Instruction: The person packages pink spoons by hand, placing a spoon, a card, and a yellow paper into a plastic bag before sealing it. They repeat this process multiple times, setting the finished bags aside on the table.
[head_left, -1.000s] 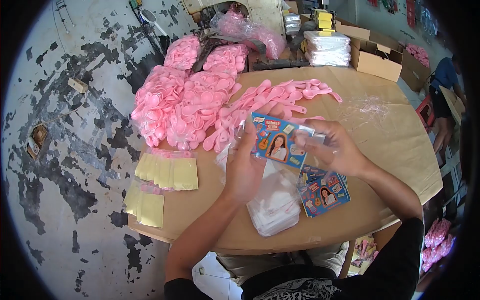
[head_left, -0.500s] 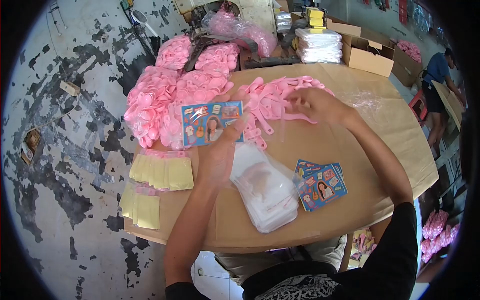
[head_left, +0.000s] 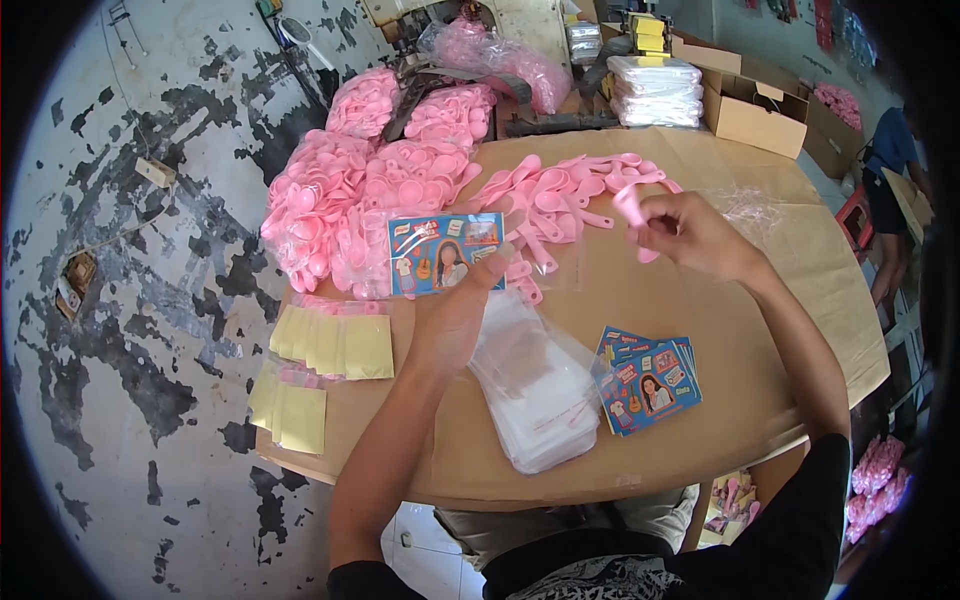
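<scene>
In the head view, a picture card (head_left: pixel 445 253) (seemingly already sleeved) is pinched in the left hand (head_left: pixel 455 312) at centre frame, a pink spoon (head_left: pixel 632 207) is held, not yet added, in the curled fingers of the right hand (head_left: pixel 692 237) at upper right, and spare cards (head_left: pixel 648 380) and clear bags (head_left: pixel 535 392) lower down are left unpacked.

Spoon pile (head_left: pixel 400 190) sits at the back of the surface (head_left: pixel 760 330), bag stack (head_left: pixel 535 395) up front, card stack (head_left: pixel 648 385) right of it, sachets (head_left: pixel 330 345) left.

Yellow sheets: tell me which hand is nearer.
Left. The left hand, holding a card, is just right of the yellow sheets; the right hand, holding a spoon, is far beyond it.
</scene>
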